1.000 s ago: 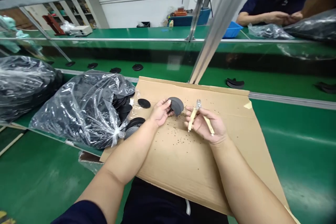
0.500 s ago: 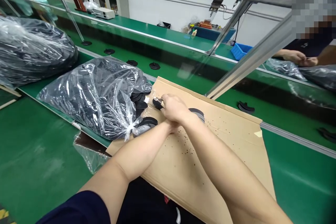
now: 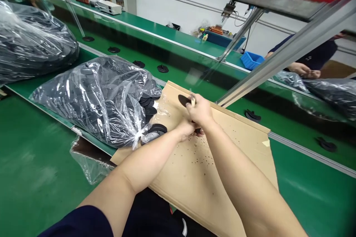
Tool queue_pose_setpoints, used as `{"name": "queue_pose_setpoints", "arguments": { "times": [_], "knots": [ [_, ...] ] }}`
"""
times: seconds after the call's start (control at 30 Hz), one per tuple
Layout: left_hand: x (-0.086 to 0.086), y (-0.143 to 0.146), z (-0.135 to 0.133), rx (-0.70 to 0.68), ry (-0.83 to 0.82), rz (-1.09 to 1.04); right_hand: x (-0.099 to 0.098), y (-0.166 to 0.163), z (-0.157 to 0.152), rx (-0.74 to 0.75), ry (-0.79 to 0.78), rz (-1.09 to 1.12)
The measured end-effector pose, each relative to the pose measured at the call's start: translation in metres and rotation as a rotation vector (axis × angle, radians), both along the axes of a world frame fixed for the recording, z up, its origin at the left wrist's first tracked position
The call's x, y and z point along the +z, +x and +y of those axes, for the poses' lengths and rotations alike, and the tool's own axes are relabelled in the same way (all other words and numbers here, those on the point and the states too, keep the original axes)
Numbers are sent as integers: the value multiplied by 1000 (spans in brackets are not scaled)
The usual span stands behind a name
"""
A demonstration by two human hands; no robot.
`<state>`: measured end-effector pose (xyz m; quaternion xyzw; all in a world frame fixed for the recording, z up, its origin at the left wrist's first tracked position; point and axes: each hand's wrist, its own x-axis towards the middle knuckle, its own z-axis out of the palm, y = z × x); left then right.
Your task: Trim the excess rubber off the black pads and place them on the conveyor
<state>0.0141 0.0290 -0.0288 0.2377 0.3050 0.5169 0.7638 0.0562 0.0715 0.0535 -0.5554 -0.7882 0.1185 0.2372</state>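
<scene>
My right hand is closed, with a flat black disc sticking out past its fingertips. A small pale piece shows at the fingers; its kind is unclear. My left hand is just below and nearer to me, fingers curled in under the right wrist. Something dark shows by its fingers, mostly hidden. Both hands are above a cardboard sheet strewn with black crumbs. To their left, grey and black round parts lie by the knot of a clear plastic bag full of black discs.
Another full plastic bag stands at the far left. Black parts lie spaced along the green belt behind the cardboard. A slanted metal post rises at the right. Beyond it are a blue bin and another person's hands.
My right hand has moved right and slightly up, away from the bag, with the black disc. My left hand has come out from behind the right wrist. The view has shifted slightly.
</scene>
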Motion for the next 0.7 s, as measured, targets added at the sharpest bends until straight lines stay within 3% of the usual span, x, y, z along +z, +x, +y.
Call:
{"name": "queue_pose_setpoints", "arguments": {
  "times": [0.13, 0.27, 0.4, 0.53, 0.6, 0.7],
  "knots": [
    [9, -4, -5, -46, 7, 104, -7, 56, -25, -64, 260, 338],
    [12, -9, -1, -37, -65, 98, -36, 96, -61, -71, 387, 414],
    [13, -11, -7, -100, -44, 134, -63, 113, -79, -71, 358, 369],
    [14, -9, -13, -149, 39, 201, -67, 117, -79, 47, 283, 243],
    [14, -6, -14, -74, 36, 206, -65, 117, -78, -9, 273, 244],
    [13, -1, -12, 83, 28, 220, -63, 115, -79, -223, 237, 378]
  ]
}}
